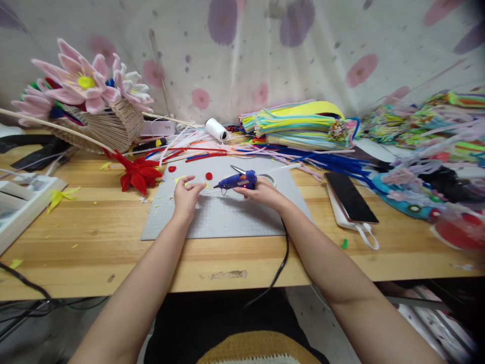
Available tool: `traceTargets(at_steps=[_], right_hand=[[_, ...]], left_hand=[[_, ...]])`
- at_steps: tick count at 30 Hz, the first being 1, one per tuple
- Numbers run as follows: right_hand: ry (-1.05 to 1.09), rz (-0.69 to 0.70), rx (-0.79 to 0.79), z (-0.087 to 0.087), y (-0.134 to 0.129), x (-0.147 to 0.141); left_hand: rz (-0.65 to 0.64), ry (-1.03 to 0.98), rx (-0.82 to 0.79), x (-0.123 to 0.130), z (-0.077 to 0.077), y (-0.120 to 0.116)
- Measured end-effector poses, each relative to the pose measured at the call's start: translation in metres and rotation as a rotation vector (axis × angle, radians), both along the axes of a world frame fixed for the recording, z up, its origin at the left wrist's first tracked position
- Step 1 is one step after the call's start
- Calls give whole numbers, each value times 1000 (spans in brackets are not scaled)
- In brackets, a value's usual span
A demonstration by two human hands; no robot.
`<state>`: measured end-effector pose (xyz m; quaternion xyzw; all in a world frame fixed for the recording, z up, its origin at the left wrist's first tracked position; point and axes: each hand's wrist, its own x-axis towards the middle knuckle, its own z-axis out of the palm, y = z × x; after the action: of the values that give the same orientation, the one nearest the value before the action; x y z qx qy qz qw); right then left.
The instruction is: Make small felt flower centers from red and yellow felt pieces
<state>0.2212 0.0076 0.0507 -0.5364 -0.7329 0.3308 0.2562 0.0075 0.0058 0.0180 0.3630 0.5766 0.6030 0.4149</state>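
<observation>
My right hand (261, 193) is wrapped round a blue hot glue gun (238, 181), with a clear glue stick (286, 167) sticking out of its back and a small red light glowing on it. The nozzle points left, at my left hand (186, 196). There the thumb and fingers pinch together at something thin and pale, too small to make out. Beneath both hands lies a grey cutting mat (231, 222). Two small red discs, one a red disc (208, 176) between the hands, rest on it. Partly behind the glue gun is a pair of scissors (270, 178).
A red pipe-cleaner flower (140, 173) lies left of the mat; pink flowers (81, 81) fill a wooden-stick basket (109, 124) behind. Bundles of pipe cleaners (299, 124) and a white spool (216, 130) line the back. A phone (351, 197) lies right; a black cord (284, 258) hangs over the edge.
</observation>
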Motion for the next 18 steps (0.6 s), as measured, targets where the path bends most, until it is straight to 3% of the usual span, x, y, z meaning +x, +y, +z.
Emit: traceTargets(at_steps=[6,11,18], right_hand=[[108,-271,27,6,9,39],[172,-476,113,-4,21,67],[-126,-617,158,-25,36,76]], left_hand=[[-27,-76,3,-3,1,0],[-54,-132,-14,-6,1,1],[-49,-179,-32,-8,0,3]])
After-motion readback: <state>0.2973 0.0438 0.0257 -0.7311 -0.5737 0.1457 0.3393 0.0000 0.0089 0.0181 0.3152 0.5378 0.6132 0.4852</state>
